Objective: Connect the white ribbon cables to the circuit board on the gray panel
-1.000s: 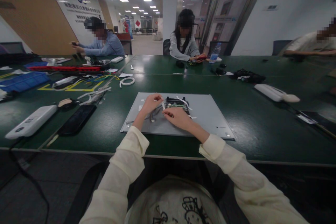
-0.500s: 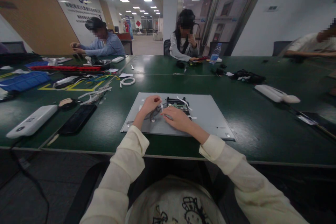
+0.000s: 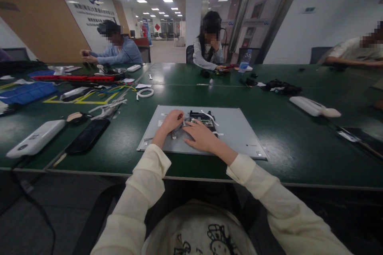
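A grey flat panel (image 3: 239,137) lies on the green table, with a green circuit board (image 3: 206,120) in a black frame at its middle. My left hand (image 3: 172,122) is closed in a pinch over the grey cable (image 3: 174,134) left of the board, holding the end of a small white strip (image 3: 183,122). Just right of it, my right hand (image 3: 202,137) lies low over the panel and the board's near edge. Its fingers are stretched out and apart, with the fingertips by the strip. White tape pieces (image 3: 220,134) stick to the panel and the frame.
At left lie a black phone (image 3: 88,136), a white power bank (image 3: 37,138) and a blue tray (image 3: 28,92). A roll of white tape (image 3: 145,93) is beyond the panel. To the right rests a white device (image 3: 308,106). Several people sit around the table; a bottle (image 3: 245,61) stands across.
My right hand has shifted slightly, its fingers spreading from a closed pose near the white strip to a flatter one. My left hand stays nearly in place, still pinching.
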`<state>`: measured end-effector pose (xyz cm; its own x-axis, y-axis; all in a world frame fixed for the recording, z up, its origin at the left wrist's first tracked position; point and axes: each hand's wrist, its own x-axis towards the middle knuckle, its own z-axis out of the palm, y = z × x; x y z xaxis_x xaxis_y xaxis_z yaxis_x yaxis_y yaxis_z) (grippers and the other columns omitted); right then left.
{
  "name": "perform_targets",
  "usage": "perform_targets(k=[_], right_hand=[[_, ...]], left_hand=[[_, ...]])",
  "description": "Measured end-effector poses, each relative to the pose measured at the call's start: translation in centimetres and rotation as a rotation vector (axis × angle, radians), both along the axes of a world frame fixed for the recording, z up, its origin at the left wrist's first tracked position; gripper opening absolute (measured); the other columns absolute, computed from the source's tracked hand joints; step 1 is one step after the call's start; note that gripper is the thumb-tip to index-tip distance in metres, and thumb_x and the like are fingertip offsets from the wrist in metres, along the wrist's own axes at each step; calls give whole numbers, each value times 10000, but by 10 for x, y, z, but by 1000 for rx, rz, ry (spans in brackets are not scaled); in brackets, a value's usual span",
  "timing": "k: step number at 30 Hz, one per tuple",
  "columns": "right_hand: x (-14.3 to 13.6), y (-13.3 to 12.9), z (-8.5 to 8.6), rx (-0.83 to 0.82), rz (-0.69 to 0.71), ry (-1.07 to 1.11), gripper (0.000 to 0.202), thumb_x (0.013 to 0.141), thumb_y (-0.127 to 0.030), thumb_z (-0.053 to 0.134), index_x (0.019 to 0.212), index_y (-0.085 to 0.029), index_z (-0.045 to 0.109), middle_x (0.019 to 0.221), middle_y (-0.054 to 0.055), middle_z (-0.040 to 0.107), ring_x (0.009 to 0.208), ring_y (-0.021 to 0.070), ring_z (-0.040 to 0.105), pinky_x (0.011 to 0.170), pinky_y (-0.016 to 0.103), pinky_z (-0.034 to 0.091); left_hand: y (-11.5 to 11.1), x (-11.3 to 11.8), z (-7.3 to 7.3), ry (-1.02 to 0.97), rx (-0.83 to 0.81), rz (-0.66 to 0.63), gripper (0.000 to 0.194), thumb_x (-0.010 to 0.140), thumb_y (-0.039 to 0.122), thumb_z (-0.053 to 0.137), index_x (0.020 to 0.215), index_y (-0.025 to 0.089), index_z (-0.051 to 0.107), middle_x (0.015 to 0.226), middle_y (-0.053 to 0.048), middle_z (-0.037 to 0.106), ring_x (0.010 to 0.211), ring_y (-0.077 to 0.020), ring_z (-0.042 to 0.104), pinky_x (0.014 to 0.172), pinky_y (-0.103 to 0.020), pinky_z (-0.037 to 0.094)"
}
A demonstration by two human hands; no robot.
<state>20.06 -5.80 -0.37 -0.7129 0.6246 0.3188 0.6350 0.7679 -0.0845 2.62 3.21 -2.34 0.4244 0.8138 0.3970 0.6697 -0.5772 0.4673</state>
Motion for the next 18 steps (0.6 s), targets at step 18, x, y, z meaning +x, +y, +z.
perform_targets(k=[18], right_hand=[[-6,-6,2,89,14,-32,265,878,-240,421,983,-102,621,1005,130,628,1004,204,555,1052,375,265]], left_hand=[[4,13,-4,212,5,282,245,814,236,524,1047,162,508,882,-67,621,872,-194,570,777,-288,413]])
